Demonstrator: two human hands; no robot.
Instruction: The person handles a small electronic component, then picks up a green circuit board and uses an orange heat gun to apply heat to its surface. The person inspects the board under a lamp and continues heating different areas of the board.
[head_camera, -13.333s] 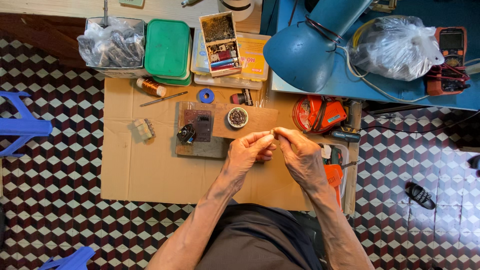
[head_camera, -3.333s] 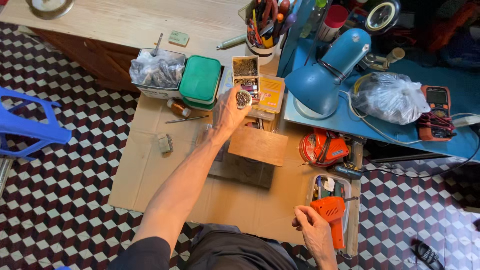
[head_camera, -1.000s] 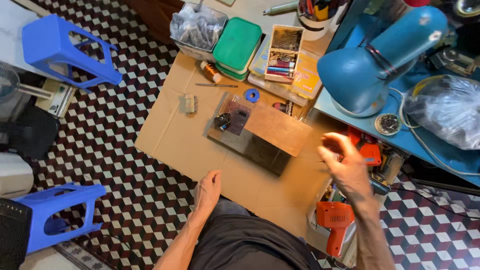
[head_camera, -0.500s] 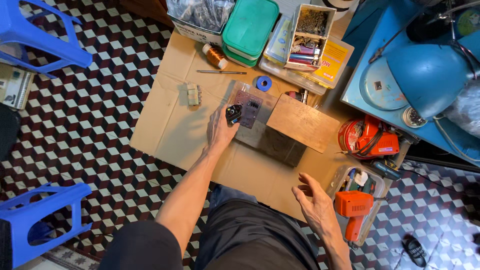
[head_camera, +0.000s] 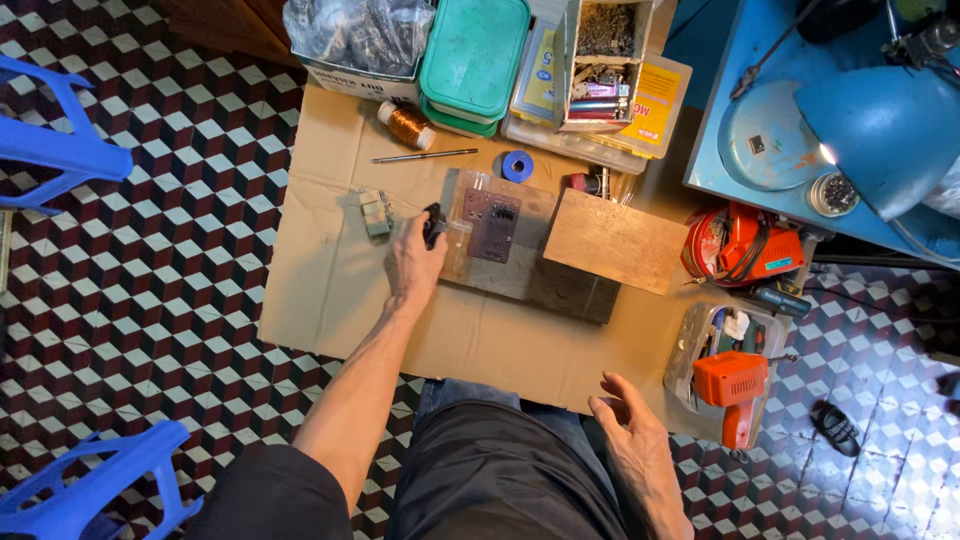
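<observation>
My left hand (head_camera: 412, 262) reaches forward over the cardboard sheet (head_camera: 330, 290) and closes its fingers on a small black part (head_camera: 432, 224) at the left edge of the dark wooden block (head_camera: 530, 280). A brown circuit board (head_camera: 492, 224) lies on that block just right of the hand. A small grey-green block (head_camera: 376, 213) sits just left of the hand. My right hand (head_camera: 636, 450) rests open near my lap, fingers spread, holding nothing. An orange power drill (head_camera: 732, 392) lies in a tray to its right.
A plywood piece (head_camera: 615, 240) lies on the block's right. Behind are a copper wire spool (head_camera: 404, 124), a thin rod (head_camera: 424, 156), a blue tape ring (head_camera: 517, 166), green lidded boxes (head_camera: 474, 56), a parts box (head_camera: 602, 60). A blue lamp (head_camera: 880, 130) and blue stools (head_camera: 50, 140) flank the area.
My left hand shifted slightly left along the block's edge and now grips the small black part. My right hand stays low near my lap. The view has moved closer.
</observation>
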